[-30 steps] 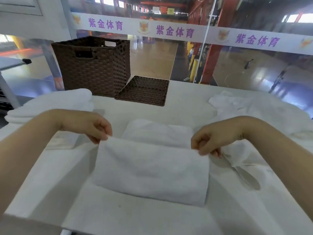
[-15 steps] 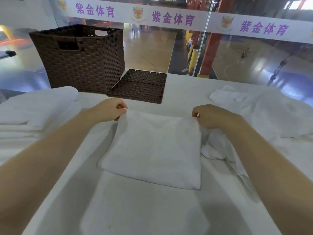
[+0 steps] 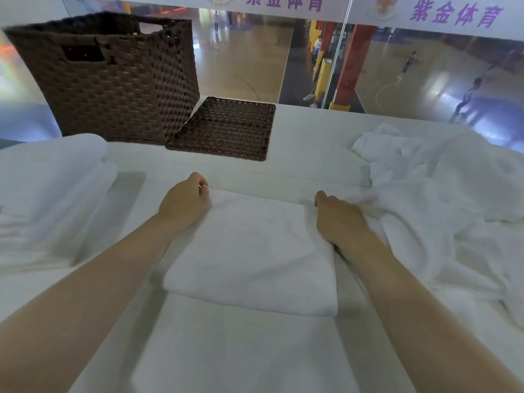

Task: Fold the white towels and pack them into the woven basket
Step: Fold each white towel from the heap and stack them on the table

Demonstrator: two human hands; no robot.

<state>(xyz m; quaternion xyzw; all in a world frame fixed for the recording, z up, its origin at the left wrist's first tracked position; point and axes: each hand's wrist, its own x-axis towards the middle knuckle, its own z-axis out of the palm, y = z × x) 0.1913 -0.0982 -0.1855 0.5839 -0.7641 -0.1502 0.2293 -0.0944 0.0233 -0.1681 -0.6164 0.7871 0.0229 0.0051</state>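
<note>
A folded white towel (image 3: 255, 256) lies flat on the white table in front of me. My left hand (image 3: 184, 202) pinches its far left corner, fingers curled. Curled over the towel's far right edge is my right hand (image 3: 337, 219), holding it down at that corner. The dark brown woven basket (image 3: 113, 80) stands upright at the back left, its opening hidden from this angle. A stack of folded white towels (image 3: 48, 188) sits at the left. A heap of unfolded white towels (image 3: 442, 199) lies at the right.
The basket's flat woven lid (image 3: 226, 129) lies on the table (image 3: 312, 143) just right of the basket. Beyond the table's far edge a glass wall looks onto a sports hall. Bare table surface (image 3: 241, 350) lies near me.
Both hands carried the towel's near edge away from me and laid it over the far half, completing a fold. They now rest at the far corners. The view has tilted down and closer.
</note>
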